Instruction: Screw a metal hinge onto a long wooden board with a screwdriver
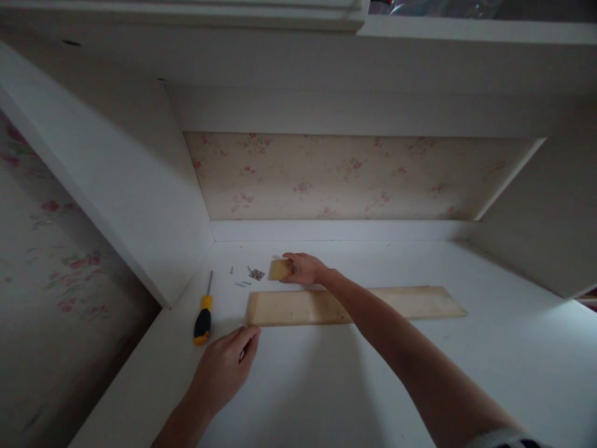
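1 long board (303, 309) runs left to right; right hand (304, 269) grips 1 block (278, 269), left hand's (228, 361) fingers narrow.

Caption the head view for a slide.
Right hand holding a small wooden block, left hand at one end of a long board.

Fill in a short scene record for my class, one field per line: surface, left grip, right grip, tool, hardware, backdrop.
Surface: white top
Left grip: fingertips at the near left corner of the long board; whether they pinch it is unclear
Right grip: holding a small wooden piece beyond the board
Tool: yellow-and-black screwdriver, lying left of the board, shaft pointing away
Hardware: metal plate with holes, a few screws around it
Backdrop: floral wallpaper
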The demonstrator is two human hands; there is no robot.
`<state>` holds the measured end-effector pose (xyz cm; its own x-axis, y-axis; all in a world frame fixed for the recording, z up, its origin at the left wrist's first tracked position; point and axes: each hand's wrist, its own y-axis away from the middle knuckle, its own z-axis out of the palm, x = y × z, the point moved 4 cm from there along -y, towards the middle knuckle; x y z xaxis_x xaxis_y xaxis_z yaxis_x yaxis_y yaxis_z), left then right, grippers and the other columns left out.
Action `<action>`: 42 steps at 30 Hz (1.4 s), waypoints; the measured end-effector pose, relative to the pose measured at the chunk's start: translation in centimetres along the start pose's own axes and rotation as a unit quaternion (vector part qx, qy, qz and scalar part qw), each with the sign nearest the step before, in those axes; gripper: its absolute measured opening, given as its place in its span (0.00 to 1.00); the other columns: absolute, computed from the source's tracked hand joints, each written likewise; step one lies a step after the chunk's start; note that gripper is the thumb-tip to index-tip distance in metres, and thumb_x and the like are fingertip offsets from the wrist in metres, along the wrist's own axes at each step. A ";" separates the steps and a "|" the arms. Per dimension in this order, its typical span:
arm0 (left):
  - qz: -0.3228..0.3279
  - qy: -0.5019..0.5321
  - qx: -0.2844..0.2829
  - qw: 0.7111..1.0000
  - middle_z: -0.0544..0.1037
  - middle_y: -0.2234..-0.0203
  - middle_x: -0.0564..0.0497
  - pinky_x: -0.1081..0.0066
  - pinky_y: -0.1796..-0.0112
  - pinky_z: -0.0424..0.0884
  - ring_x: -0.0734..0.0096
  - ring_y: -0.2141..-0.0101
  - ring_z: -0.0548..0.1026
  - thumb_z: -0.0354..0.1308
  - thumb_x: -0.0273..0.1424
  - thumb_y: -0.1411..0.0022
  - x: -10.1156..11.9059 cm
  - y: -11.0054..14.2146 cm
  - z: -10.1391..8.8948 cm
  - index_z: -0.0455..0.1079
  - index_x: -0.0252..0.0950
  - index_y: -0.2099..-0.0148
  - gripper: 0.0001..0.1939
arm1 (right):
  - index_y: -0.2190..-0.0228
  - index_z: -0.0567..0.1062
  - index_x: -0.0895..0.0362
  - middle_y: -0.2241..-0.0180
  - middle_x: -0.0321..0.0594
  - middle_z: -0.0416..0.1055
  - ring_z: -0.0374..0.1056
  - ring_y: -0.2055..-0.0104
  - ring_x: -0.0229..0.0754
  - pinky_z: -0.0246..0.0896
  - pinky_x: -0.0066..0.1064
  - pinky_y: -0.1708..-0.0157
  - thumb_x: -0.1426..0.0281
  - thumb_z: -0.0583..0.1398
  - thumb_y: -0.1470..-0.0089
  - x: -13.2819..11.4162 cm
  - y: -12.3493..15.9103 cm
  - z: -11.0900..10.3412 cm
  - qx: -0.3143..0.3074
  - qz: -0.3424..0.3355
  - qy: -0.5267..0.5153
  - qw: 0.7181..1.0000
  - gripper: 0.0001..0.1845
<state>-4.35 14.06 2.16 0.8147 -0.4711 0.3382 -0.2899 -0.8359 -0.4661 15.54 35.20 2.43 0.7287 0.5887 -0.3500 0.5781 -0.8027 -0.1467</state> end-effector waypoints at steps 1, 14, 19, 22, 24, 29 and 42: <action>0.000 0.000 0.002 1.000 0.80 0.67 0.51 0.72 0.64 0.75 0.71 0.69 0.78 0.48 0.32 0.31 -0.1 0.0 -0.1 0.72 0.38 0.57 0.12 | 0.43 0.65 0.57 0.49 0.50 0.71 0.67 0.48 0.55 0.61 0.43 0.50 0.48 0.66 0.57 -0.3 0.5 -0.7 0.016 -0.006 0.000 1.000 0.44; -0.024 0.027 0.005 0.999 0.75 0.65 0.50 0.72 0.65 0.72 0.73 0.70 0.75 0.47 0.35 0.30 -0.3 -0.2 0.5 0.71 0.38 0.58 0.12 | 0.61 0.62 0.52 0.44 0.45 0.65 0.69 0.52 0.42 0.65 0.35 0.54 0.58 0.67 0.52 -2.9 20.9 -4.5 0.127 -0.030 -0.186 0.974 0.24; -0.038 0.007 0.025 0.999 0.75 0.65 0.50 0.70 0.64 0.72 0.71 0.69 0.74 0.47 0.37 0.30 0.2 -0.6 1.4 0.71 0.37 0.59 0.13 | 0.63 0.59 0.51 0.42 0.47 0.63 0.65 0.45 0.46 0.62 0.38 0.50 0.57 0.65 0.50 -0.3 28.5 -3.3 0.096 0.028 -0.137 0.986 0.22; -0.033 0.005 0.047 0.998 0.75 0.64 0.48 0.68 0.61 0.73 0.68 0.66 0.75 0.47 0.37 0.31 0.8 -0.8 1.9 0.71 0.36 0.58 0.13 | 0.66 0.58 0.51 0.43 0.46 0.64 0.64 0.45 0.47 0.62 0.40 0.50 0.55 0.65 0.50 1.0 30.1 -3.4 0.084 0.050 -0.113 0.989 0.22; -0.031 0.004 0.062 0.998 0.76 0.63 0.47 0.66 0.58 0.73 0.66 0.63 0.75 0.47 0.37 0.31 1.1 -0.8 2.2 0.70 0.36 0.57 0.13 | 0.67 0.59 0.52 0.44 0.46 0.65 0.63 0.45 0.47 0.60 0.40 0.49 0.56 0.66 0.51 0.9 30.1 -3.7 0.072 0.035 -0.111 0.991 0.22; -0.064 0.008 0.088 0.994 0.77 0.60 0.45 0.64 0.54 0.72 0.64 0.58 0.75 0.47 0.37 0.31 0.9 -0.6 2.1 0.70 0.36 0.54 0.14 | 0.65 0.62 0.52 0.49 0.43 0.70 0.64 0.48 0.48 0.59 0.44 0.48 0.58 0.68 0.55 -0.5 29.8 -3.6 0.050 -0.004 -0.091 0.995 0.24; -0.236 -0.031 -0.011 0.971 0.80 0.63 0.48 0.70 0.60 0.70 0.65 0.62 0.77 0.53 0.40 0.37 -3.1 -7.3 2.1 0.71 0.35 0.53 0.16 | 0.51 0.65 0.52 0.43 0.48 0.65 0.61 0.42 0.51 0.57 0.46 0.44 0.55 0.63 0.47 -0.3 29.9 -2.5 0.075 -0.007 -0.080 0.994 0.26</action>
<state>-3.65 22.24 2.81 0.8878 -0.0162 0.4599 0.1132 -0.9609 -0.2526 33.47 11.27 0.46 0.6454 0.5873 -0.4884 0.5186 -0.8064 -0.2843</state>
